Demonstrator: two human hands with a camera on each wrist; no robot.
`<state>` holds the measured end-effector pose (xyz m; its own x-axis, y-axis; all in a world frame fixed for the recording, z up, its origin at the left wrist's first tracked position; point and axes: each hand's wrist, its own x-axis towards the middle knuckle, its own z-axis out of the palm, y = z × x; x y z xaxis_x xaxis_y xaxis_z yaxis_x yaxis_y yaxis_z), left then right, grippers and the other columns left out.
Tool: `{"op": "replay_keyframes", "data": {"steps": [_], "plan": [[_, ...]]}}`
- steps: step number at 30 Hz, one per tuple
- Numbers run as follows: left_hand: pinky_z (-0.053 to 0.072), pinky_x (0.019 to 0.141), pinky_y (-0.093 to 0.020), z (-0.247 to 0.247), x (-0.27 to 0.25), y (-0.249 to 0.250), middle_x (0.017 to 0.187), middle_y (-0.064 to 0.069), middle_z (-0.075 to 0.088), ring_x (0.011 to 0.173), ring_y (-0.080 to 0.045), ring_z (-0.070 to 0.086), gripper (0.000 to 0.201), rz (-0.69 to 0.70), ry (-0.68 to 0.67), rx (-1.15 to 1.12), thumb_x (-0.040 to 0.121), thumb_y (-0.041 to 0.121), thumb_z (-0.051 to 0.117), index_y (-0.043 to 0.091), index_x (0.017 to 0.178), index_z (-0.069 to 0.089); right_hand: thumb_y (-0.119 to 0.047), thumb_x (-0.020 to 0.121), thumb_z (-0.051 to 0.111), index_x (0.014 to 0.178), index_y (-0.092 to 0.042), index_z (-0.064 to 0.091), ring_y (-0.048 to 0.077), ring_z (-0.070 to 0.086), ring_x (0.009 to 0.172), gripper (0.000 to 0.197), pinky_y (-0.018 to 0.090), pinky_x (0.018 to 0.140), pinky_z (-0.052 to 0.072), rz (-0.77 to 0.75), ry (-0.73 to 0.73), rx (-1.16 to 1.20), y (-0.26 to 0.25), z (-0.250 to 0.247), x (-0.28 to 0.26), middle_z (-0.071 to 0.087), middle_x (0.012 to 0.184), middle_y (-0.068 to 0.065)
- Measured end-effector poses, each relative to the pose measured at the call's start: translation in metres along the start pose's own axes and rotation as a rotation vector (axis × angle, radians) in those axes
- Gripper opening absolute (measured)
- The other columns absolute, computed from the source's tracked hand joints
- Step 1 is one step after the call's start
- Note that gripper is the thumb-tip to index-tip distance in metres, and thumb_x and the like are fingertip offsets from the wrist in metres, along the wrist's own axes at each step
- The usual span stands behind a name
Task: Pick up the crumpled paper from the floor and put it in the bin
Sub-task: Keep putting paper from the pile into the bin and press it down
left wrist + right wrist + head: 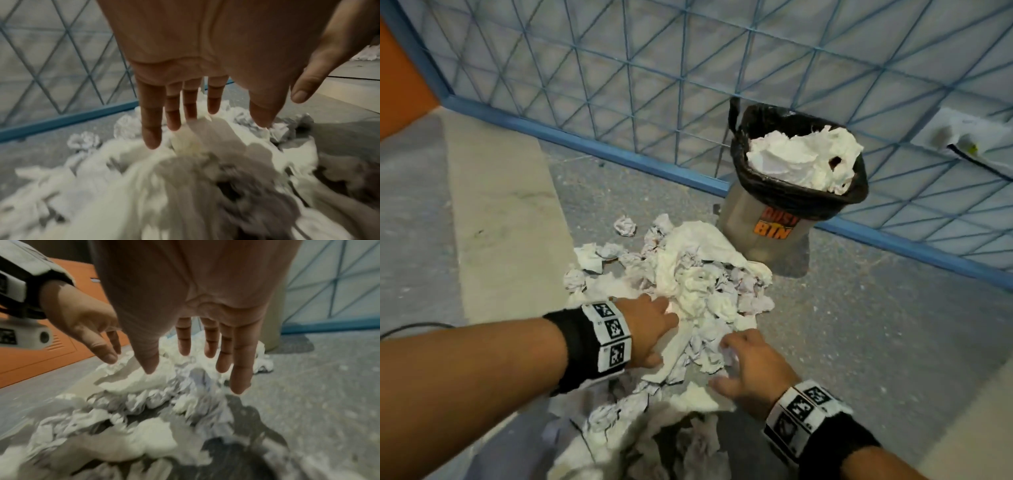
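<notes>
My right hand (753, 366) and left hand (650, 329), fingers spread and gripping nothing, flank the crumpled paper heap (688, 291) on the floor (893, 325), seemingly to scoop a load toward the nearly full dustbin (767, 222) beyond.

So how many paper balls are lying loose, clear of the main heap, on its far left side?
2: one small paper ball on the floor left of the dust bin, another at the paper heap left edge. More may be buried.
</notes>
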<state>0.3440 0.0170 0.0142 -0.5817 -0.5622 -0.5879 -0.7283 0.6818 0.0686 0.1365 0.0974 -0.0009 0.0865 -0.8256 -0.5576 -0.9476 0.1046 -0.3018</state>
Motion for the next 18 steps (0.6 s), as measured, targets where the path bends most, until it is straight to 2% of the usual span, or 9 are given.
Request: {"op": "replay_keyframes", "data": {"steps": [3, 5, 8, 11, 13, 16, 18], "plan": [[0.05, 0.082, -0.048, 0.039, 0.004, 0.003, 0.132, -0.012, 0.033, 0.112, -0.036, 0.043, 0.065, -0.034, 0.0, -0.131, 0.078, 0.047, 0.061, 0.022, 0.131, 0.033, -0.064, 0.061, 0.064, 0.124, -0.041, 0.032, 0.028, 0.045, 0.119, 0.074, 0.04, 0.098, 0.044, 0.045, -0.029, 0.093, -0.024, 0.029, 0.013, 0.028, 0.133, -0.001], [0.048, 0.088, -0.049, 0.059, 0.007, 0.003, 0.14, -0.013, 0.026, 0.118, -0.038, 0.039, 0.067, -0.063, -0.039, -0.19, 0.078, 0.045, 0.062, 0.024, 0.133, 0.03, -0.056, 0.068, 0.068, 0.126, -0.039, 0.031, 0.032, 0.041, 0.122, 0.071, 0.042, 0.101, 0.042, 0.084, -0.025, 0.077, -0.032, 0.043, 0.024, 0.023, 0.137, 0.001], [0.045, 0.093, -0.048, 0.072, 0.013, 0.004, 0.147, -0.011, 0.016, 0.126, -0.037, 0.032, 0.064, -0.099, -0.077, -0.237, 0.084, 0.039, 0.059, 0.026, 0.137, 0.025, -0.038, 0.078, 0.064, 0.128, -0.034, 0.033, 0.035, 0.043, 0.119, 0.059, 0.039, 0.098, 0.043, 0.148, 0.021, 0.049, -0.033, 0.051, 0.039, 0.023, 0.138, 0.006], [0.045, 0.091, -0.046, 0.07, 0.019, 0.001, 0.139, -0.015, 0.029, 0.121, -0.036, 0.039, 0.048, -0.054, -0.064, -0.246, 0.09, 0.028, 0.052, 0.018, 0.133, 0.033, -0.02, 0.085, 0.052, 0.116, -0.026, 0.046, 0.029, 0.055, 0.092, 0.033, 0.031, 0.081, 0.046, 0.153, 0.096, 0.026, -0.031, 0.051, 0.048, 0.035, 0.119, 0.006], [0.047, 0.09, -0.044, 0.059, 0.022, -0.004, 0.129, -0.018, 0.04, 0.115, -0.037, 0.048, 0.038, 0.001, -0.061, -0.235, 0.092, 0.02, 0.047, 0.01, 0.127, 0.041, -0.012, 0.083, 0.05, 0.103, -0.023, 0.053, 0.026, 0.053, 0.079, 0.023, 0.026, 0.072, 0.042, 0.162, 0.123, 0.049, -0.028, 0.046, 0.05, 0.037, 0.105, 0.002], [0.047, 0.086, -0.039, 0.032, 0.021, -0.014, 0.124, -0.019, 0.046, 0.109, -0.039, 0.055, 0.034, 0.108, -0.104, -0.226, 0.089, 0.013, 0.052, 0.008, 0.123, 0.051, -0.01, 0.078, 0.051, 0.091, -0.022, 0.059, 0.026, 0.057, 0.087, 0.02, 0.021, 0.064, 0.038, 0.144, 0.115, 0.067, -0.026, 0.031, 0.049, 0.052, 0.098, 0.003], [0.044, 0.089, -0.035, 0.012, 0.015, -0.023, 0.126, -0.018, 0.048, 0.112, -0.037, 0.053, 0.036, 0.179, -0.12, -0.206, 0.088, 0.012, 0.054, 0.01, 0.124, 0.055, -0.011, 0.08, 0.048, 0.084, -0.024, 0.059, 0.024, 0.058, 0.091, 0.018, 0.024, 0.071, 0.043, 0.132, 0.101, 0.062, -0.03, 0.021, 0.045, 0.059, 0.095, 0.003]]}}
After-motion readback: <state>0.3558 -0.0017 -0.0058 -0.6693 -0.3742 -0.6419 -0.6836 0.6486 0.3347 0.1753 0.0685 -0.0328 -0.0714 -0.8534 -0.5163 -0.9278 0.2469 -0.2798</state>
